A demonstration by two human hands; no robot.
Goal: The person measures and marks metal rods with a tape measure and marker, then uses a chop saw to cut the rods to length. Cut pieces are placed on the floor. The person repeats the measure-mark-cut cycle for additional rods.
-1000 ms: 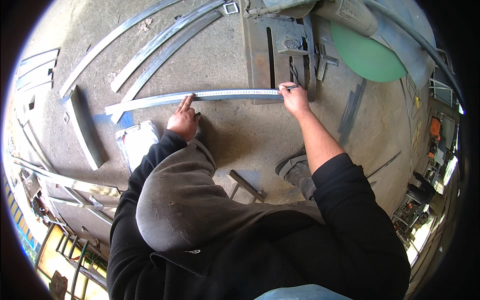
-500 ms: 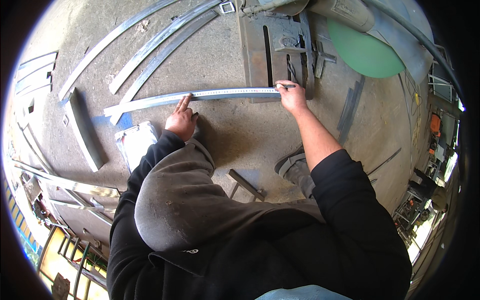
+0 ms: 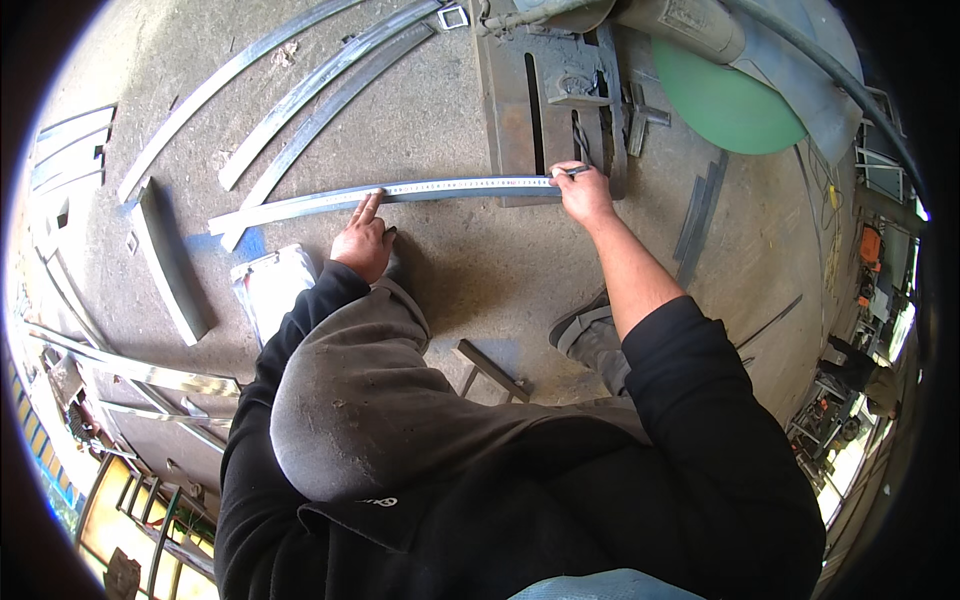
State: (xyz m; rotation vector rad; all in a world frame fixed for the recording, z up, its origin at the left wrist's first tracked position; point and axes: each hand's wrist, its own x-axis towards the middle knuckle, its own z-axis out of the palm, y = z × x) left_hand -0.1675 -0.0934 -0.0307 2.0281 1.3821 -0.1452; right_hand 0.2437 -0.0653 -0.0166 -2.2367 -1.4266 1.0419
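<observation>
Far left on rough concrete floor [image 3: 440, 260]: one dark grey straight-sided metal bar [image 3: 172, 265], long, thick. Next, three long shiny silver-grey metal strips [image 3: 235, 85], smooth, roughly parallel; nearest one meets the left end of the measured bar. One crumpled-looking glossy white flat sheet or packet [image 3: 275, 290] below that; contents unclear.

Left hand [image 3: 365, 245]: two fingers stretched out on one long flat silver metal bar [image 3: 290, 205], others curled; small dark thing by thumb, can't tell if gripped. Bar lies left-right in front of the person; one narrow white graduated measuring strip [image 3: 465, 184] runs along it. One small square hollow metal frame [image 3: 453, 16] up top. One dark T-shaped metal piece [image 3: 490, 370] between the feet.

One grey-brown slotted steel base [image 3: 512, 110], worn. Right hand [image 3: 585, 195] closed round one thin dark marker [image 3: 572, 171], at bar's right end. One cross-shaped metal piece [image 3: 645, 118]. At least two dark flat strips [image 3: 703, 215]. One smooth green rounded panel [image 3: 730, 100].
</observation>
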